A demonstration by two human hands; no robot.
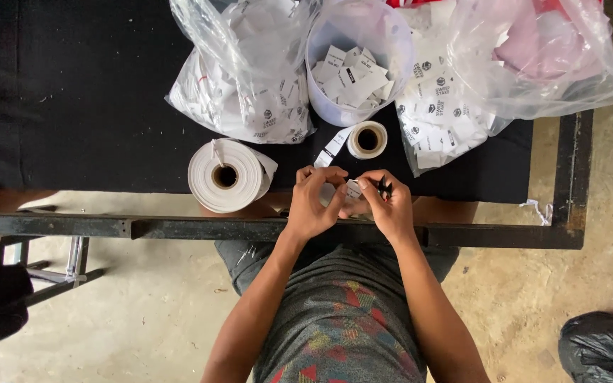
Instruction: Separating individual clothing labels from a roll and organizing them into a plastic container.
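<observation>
**Pinching a small white label at the table's edge**

Working close to the body, above a grey patterned shirt [342, 319], both hands meet over the dark metal rail [200, 228] of the table frame. The left hand [315, 202] is curled nearly closed, its fingertips pressed on a small white label [352, 189] of thin, flat woven or paper stock. The right hand [388, 206] is curled too, thumb and forefinger pinching the same label from the other side; a thin dark object shows between its fingers, too small to tell what it is.

Just beyond the hands, a narrow strip of printed tags [331, 149] trails from a small roll [367, 139] with a brown card core, lying flat on the matte black tabletop [72, 92]. Left of it sits a larger roll [225, 176], thick, white and tightly wound, with a loose end sticking up.

Farther back stands a round, translucent white tub [328, 106] heaped with cut rectangular labels. Crinkled clear plastic bags flank it: the left bag [243, 78] and the right bag [462, 92], both stuffed with similar white labels.

On the rough concrete floor [143, 319], a glossy black bag [604, 347] sits at the far right.
</observation>
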